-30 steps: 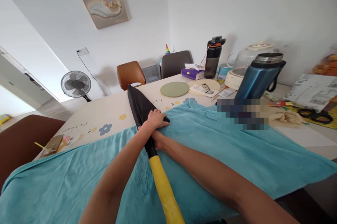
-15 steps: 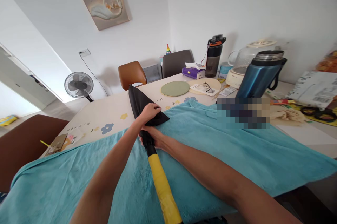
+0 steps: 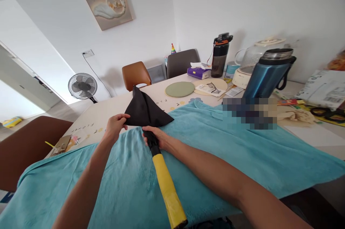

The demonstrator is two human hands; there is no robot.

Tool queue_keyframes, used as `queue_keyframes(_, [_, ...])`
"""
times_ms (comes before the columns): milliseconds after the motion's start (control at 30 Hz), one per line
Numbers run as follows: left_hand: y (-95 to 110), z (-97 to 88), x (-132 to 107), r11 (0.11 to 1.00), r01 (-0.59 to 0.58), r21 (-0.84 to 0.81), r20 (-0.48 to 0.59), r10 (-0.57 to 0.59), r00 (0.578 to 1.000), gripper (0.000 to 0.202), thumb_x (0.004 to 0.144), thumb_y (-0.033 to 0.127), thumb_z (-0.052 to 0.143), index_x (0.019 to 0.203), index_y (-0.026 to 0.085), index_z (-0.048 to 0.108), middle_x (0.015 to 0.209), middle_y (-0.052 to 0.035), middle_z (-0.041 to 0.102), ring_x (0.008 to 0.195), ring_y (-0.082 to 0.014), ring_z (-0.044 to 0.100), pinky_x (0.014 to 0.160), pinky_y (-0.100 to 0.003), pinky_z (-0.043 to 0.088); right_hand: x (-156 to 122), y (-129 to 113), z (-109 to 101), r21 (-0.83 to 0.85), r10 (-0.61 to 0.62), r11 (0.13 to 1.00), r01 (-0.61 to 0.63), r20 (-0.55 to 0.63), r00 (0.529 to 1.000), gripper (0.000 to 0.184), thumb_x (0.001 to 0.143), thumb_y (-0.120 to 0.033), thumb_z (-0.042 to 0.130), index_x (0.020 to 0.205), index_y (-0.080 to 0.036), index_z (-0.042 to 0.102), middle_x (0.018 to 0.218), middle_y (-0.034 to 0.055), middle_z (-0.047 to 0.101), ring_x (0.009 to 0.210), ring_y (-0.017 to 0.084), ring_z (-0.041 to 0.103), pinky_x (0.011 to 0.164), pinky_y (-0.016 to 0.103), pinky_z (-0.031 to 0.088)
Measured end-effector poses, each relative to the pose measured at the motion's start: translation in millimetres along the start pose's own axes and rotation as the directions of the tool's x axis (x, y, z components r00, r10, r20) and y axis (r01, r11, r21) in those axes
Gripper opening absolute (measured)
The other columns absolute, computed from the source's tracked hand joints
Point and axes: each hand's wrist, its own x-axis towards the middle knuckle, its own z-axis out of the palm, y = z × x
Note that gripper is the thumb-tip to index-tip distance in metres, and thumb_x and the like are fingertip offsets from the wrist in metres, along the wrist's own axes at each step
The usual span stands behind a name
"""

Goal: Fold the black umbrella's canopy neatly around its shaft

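Observation:
A folded black umbrella (image 3: 147, 108) lies pointing away from me, its yellow handle (image 3: 167, 187) toward my body. My right hand (image 3: 157, 137) is closed round the black part just above the handle, below the cloth. At the left, my left hand (image 3: 117, 125) pinches a corner of the black canopy between thumb and fingers and holds it out to the side. The canopy spreads into flaps to both sides, with one corner hanging to the right. Under the umbrella is a turquoise blanket (image 3: 215, 160) covering the near part of the table.
Beyond the blanket, the white table (image 3: 107, 117) shows printed flowers. On the right stand a blue thermos (image 3: 265, 78), a dark bottle (image 3: 219, 56) and a glass kettle (image 3: 248, 60). A green round mat (image 3: 179, 89) and glasses (image 3: 212, 87) lie farther back. Chairs and a fan (image 3: 82, 85) stand around.
My left hand has moved left from the middle of the umbrella, drawing a canopy flap outward with it. My right hand keeps its grip in nearly the same place.

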Motion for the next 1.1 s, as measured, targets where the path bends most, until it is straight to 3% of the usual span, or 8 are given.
queue_keyframes(200, [-46.4,-23.8,-15.9,0.961,0.142,-0.236,-0.108,-0.171,0.979,0.024,0.051,0.017,0.062,0.073,0.009,0.067,0.079,-0.0035,0.058,0.055,-0.0074,0.051,0.042,-0.020,0.048,-4.5,-4.7,0.1,0.010,0.041,0.999,-0.041,0.049,0.998,0.026,0.086,-0.037,0.050,0.073,-0.014,0.049,0.051,-0.0024,0.053,0.038,0.008,0.050,0.036,0.019,0.045])
queue_keyframes(433, [-54.1,-44.1,-21.4,0.937,0.160,-0.311,-0.126,-0.208,0.970,0.025,0.051,0.015,0.066,0.075,0.010,0.067,0.079,-0.0025,0.060,0.053,-0.0062,0.051,0.039,-0.018,0.048,-1.3,-3.8,-3.6,-0.085,0.036,0.996,-0.033,0.027,0.999,0.028,0.083,-0.039,0.053,0.069,-0.017,0.044,0.045,-0.0009,0.053,0.036,0.011,0.049,0.033,0.019,0.041])
queue_keyframes(600, [-60.8,-44.5,-25.4,0.984,0.140,-0.113,-0.111,-0.153,0.982,0.027,0.056,0.019,0.061,0.082,0.010,0.065,0.059,0.0020,0.055,0.045,-0.0082,0.051,0.042,-0.023,0.049,2.4,-3.0,-4.9,-0.067,-0.001,0.998,0.001,0.006,1.000,0.027,0.080,-0.039,0.057,0.070,-0.019,0.041,0.044,-0.0029,0.050,0.035,0.010,0.046,0.033,0.019,0.041])
queue_keyframes(833, [-64.5,-47.1,-24.3,0.973,0.120,0.199,-0.110,-0.099,0.989,0.032,0.062,0.020,0.049,0.089,0.012,0.064,0.046,0.0070,0.047,0.032,-0.0076,0.046,0.036,-0.020,0.037,0.3,-3.7,-1.8,-0.010,-0.040,0.999,0.040,0.004,0.999,0.022,0.082,-0.032,0.055,0.070,-0.018,0.043,0.046,-0.0035,0.049,0.035,0.009,0.046,0.033,0.019,0.041])
queue_keyframes(967, [-60.0,-52.0,-21.2,0.967,0.144,0.209,-0.071,-0.132,0.989,0.031,0.060,0.020,0.049,0.085,0.012,0.063,0.045,0.0071,0.046,0.032,-0.0081,0.044,0.036,-0.020,0.035,-1.3,-4.8,-1.3,0.012,-0.015,1.000,0.015,0.008,1.000,0.019,0.081,-0.029,0.056,0.072,-0.016,0.045,0.049,-0.0023,0.052,0.038,0.010,0.049,0.035,0.020,0.044])
queue_keyframes(1100, [-59.2,-60.2,-20.0,0.965,0.127,0.227,-0.116,-0.103,0.988,0.032,0.059,0.020,0.048,0.086,0.012,0.064,0.045,0.0070,0.047,0.033,-0.0086,0.046,0.037,-0.021,0.036,-2.2,-4.5,0.9,0.006,0.027,1.000,-0.027,0.008,1.000,0.015,0.081,-0.025,0.055,0.072,-0.015,0.048,0.050,0.0006,0.054,0.040,0.012,0.051,0.038,0.023,0.047])
